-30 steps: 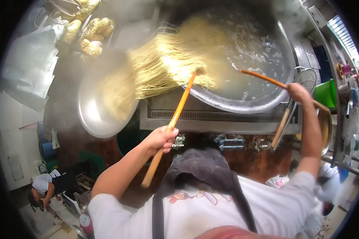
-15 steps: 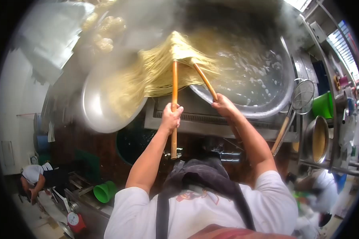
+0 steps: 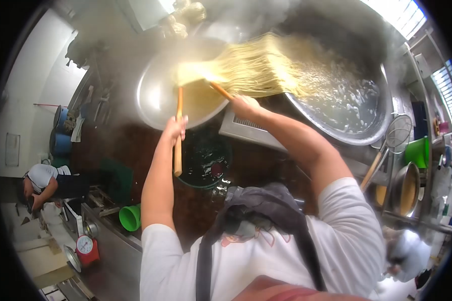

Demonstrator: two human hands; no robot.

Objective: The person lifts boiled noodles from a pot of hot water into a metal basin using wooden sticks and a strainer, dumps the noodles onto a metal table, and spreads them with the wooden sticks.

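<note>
While steam blurs the top of the frame, a person seen from above works with two wooden sticks at a mass of pale yellow noodles [image 3: 258,62]. The noodles stretch across the upper centre, from over a wide metal bowl [image 3: 151,95] at upper left to the near left rim of a large pot [image 3: 314,124] of foamy liquid at upper right.

Left of centre, the left hand [image 3: 176,128] has its fingers wrapped around the left stick [image 3: 178,158], which points up the frame. Nearer the middle, the right hand [image 3: 246,108] is closed around the right stick [image 3: 220,90], angled up and left; its fingertips are hidden. Both stick tips meet the noodles above the bowl, though glare and steam hide exactly how.

The likeliest trouble, I judge, is slipping: if the sticks tilt or spread apart, wet strands could slide off. Strands sagging between bowl and pot might drop onto the metal stove edge [image 3: 256,129] or the floor, or into the dark green tub [image 3: 206,155] below the bowl. A sharp tug could snap strands caught on the pot's rim, and rising steam could scald the bare forearms.
</note>
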